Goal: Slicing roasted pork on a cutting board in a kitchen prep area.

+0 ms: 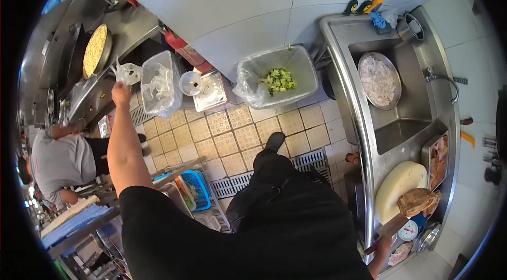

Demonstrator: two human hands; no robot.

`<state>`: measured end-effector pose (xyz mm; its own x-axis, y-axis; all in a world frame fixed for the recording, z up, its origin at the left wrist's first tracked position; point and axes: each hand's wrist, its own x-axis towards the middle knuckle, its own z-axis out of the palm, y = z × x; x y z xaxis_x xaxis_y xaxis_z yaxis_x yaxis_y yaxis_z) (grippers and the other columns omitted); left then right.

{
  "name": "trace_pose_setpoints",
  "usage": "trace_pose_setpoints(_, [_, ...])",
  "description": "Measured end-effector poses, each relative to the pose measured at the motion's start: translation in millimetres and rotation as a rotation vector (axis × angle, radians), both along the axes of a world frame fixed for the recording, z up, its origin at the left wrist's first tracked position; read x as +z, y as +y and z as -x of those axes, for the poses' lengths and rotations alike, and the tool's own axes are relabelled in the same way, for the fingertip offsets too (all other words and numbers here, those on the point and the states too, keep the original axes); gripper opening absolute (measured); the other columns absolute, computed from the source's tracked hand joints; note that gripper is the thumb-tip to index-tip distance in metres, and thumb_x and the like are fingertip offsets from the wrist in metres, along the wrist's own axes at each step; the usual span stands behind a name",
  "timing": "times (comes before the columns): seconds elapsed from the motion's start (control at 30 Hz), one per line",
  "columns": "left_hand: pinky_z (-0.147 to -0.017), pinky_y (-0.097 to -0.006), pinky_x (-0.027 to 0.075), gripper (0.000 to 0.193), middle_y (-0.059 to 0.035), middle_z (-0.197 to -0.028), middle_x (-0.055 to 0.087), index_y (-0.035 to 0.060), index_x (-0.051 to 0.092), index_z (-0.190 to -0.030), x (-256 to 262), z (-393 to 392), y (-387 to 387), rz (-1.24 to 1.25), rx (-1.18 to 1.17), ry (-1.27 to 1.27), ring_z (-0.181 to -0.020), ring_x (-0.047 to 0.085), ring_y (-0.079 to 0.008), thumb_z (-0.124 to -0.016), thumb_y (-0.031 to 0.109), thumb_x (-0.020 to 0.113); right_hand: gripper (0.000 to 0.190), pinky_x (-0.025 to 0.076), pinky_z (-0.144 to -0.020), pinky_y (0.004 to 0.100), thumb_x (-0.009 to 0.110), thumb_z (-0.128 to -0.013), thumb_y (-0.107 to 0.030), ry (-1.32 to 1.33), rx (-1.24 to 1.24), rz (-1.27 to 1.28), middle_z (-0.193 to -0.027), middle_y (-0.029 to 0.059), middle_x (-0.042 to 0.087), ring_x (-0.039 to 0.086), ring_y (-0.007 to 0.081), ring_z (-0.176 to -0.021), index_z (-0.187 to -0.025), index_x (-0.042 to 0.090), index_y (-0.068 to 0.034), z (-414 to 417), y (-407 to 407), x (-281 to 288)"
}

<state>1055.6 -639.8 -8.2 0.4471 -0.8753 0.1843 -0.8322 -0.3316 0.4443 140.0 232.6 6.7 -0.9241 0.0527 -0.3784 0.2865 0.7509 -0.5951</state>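
At the end of my outstretched left arm, my left hand (121,93) pinches a crumpled clear plastic bag (128,73). Just right of it is a bin (161,103) lined with clear plastic, with more plastic inside. My right hand (382,247), low at the right, grips a cleaver (393,226) whose wide blade points up and right. Beside the blade tip a browned chunk of meat (418,202) rests against a thick round cutting board (400,185). Whether blade and meat touch, I cannot tell.
Right, a steel sink (400,133) holds a bowl of pale sliced food (378,82); a meat tray (439,161) and dial scale (408,230) are nearby. Ahead stands a greens bin (273,99). A person (67,161) works left, below a pan of yellow food (96,52).
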Motion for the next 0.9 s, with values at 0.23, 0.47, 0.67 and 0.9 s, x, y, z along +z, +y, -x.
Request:
trace_pose_setpoints(0.23, [-0.100,-0.0421,0.054,0.058,-0.0242,-0.124,0.074,-0.0031,0.068,-0.129,-164.5,91.1,43.7,-0.253,-0.116,0.045,-0.117,0.071,-0.0356,-0.080,0.025,0.082,0.020,0.050,-0.048,0.0409,0.056,-0.099,-0.017,-0.004,0.115,-0.199,-0.070,0.0098,0.059,0.060,0.0234,-0.054,-0.111,0.065,-0.004,22.8,42.4,5.0])
trace_pose_setpoints(0.47, [-0.100,-0.0436,0.055,0.049,-0.0216,-0.122,0.071,-0.0060,0.061,-0.132,-253.8,351.4,150.1,-0.168,-0.379,0.285,-0.113,0.069,-0.0327,-0.087,0.007,0.077,0.042,0.050,-0.094,0.0570,0.062,-0.096,-0.032,0.027,0.466,-0.682,-0.126,0.0322,0.063,0.063,0.0476,-0.108,-0.119,0.066,0.003,-4.6,67.2,-37.1])
trace_pose_setpoints(0.67, [-0.094,-0.0341,0.057,0.047,-0.0128,-0.126,0.068,0.0038,0.057,-0.140,-76.7,749.8,354.8,-0.472,-1.308,1.009,-0.107,0.069,-0.0197,-0.096,0.005,0.074,0.031,0.058,-0.069,0.0479,0.055,-0.101,-0.021,0.109,-0.027,-0.144,-0.098,0.0282,0.070,0.073,0.0408,-0.081,-0.123,0.056,0.002,-50.8,10.2,-17.0])
trace_pose_setpoints(0.9, [-0.103,-0.0463,0.054,0.093,-0.0266,-0.139,0.062,-0.0006,0.045,-0.148,88.1,984.0,607.0,-0.472,-2.002,0.434,-0.122,0.066,-0.0391,-0.084,0.054,0.084,0.034,0.051,-0.092,0.0574,0.054,-0.103,-0.026,0.012,0.054,-0.015,-0.104,0.0372,0.067,0.063,0.0565,-0.106,-0.119,0.051,0.004,-43.6,12.8,17.5])
